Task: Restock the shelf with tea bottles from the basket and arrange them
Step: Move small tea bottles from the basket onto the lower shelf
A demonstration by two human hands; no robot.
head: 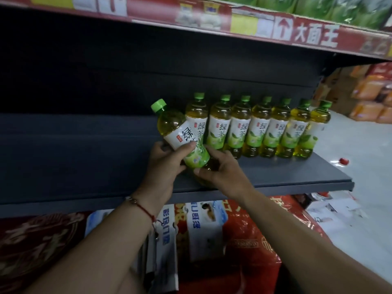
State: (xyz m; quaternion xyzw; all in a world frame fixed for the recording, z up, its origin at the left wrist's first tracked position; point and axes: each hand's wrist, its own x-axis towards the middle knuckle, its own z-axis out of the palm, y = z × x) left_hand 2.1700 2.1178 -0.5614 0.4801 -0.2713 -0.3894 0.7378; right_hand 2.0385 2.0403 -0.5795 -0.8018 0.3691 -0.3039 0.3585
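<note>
A green tea bottle point(180, 132) with a green cap and white-green label leans to the left above the dark shelf point(84, 158). My left hand point(167, 162) grips its middle, thumb across the label. My right hand point(220, 168) holds its lower end from the right. Just behind and to the right, a row of several identical tea bottles point(261, 128) stands upright on the shelf. The basket is out of view.
The shelf's left part is bare dark board. A red-and-yellow price strip point(233, 24) runs along the shelf above. Red and white packages point(212, 230) fill the level below. A red-capped bottle point(341, 161) lies on the floor at right.
</note>
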